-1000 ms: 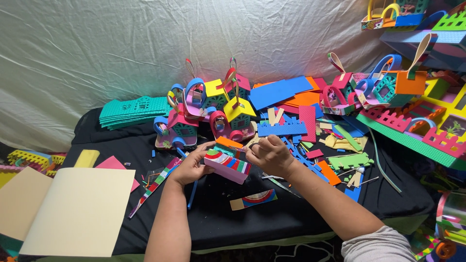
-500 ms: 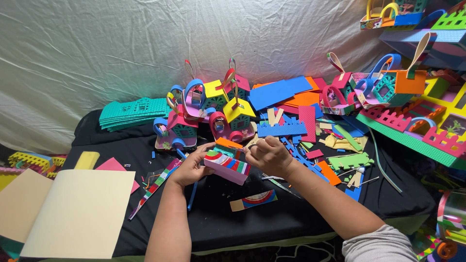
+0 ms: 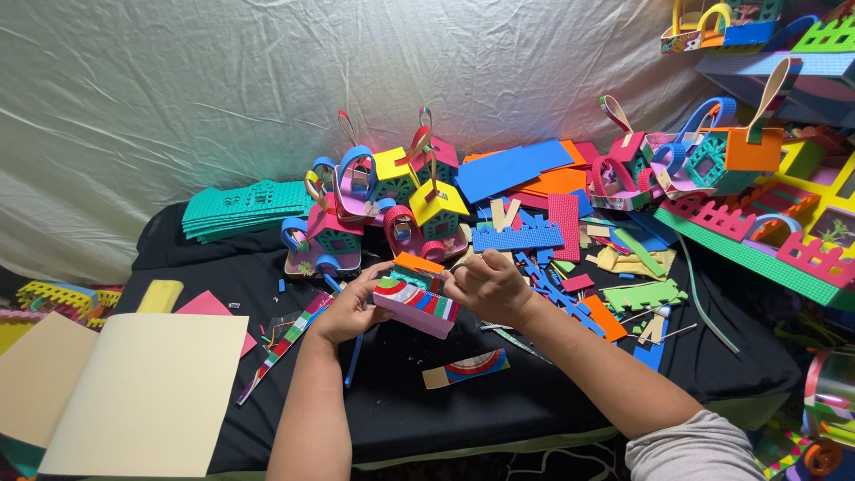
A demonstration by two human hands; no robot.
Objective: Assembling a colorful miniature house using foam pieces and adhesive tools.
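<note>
Holding: left hand [image 3: 349, 309] and right hand [image 3: 485, 285] are gripping the striped foam box [image 3: 417, 301], fingers clenched on its ends, frame centre.
Lying nearby: cream sheet [image 3: 147, 392], lower left.

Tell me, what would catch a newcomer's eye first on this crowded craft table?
Probably the small striped foam box at the centre of the black table, held between the left hand and the right hand. Just behind it stands a cluster of bright foam houses with looped handles. At the lower left lies a large cream sheet.
</note>
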